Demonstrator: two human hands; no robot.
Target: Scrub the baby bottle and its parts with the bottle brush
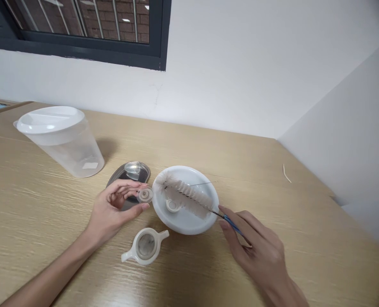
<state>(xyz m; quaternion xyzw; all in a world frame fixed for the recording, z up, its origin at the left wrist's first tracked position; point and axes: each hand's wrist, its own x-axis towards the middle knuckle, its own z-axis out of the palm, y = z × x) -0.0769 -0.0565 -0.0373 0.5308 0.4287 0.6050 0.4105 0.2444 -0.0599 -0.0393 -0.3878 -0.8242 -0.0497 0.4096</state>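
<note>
My left hand (pixel 117 204) is closed, pinching a small clear round plastic piece (pixel 145 195) with a ringed centre by its edge. My right hand (pixel 256 247) grips the blue handle of a bottle brush (pixel 189 195), whose white bristles are over a white bowl (pixel 179 224). Inside the bowl lies a small white ring (pixel 173 206), partly covered by the bristles. A thin wire (pixel 204 183) crosses the bowl's far side. In front of my left hand sits a white two-handled piece (pixel 145 246) with a greyish round centre, like a strainer.
Behind my left hand is a dark shiny tray (pixel 120 171) bearing a clear plastic piece (pixel 133 169). A translucent lidded pitcher (pixel 71 145) stands at the back left. A short pale strip (pixel 286 173) lies on the wooden table (pixel 240 162) at the right. Walls border the table's back and right.
</note>
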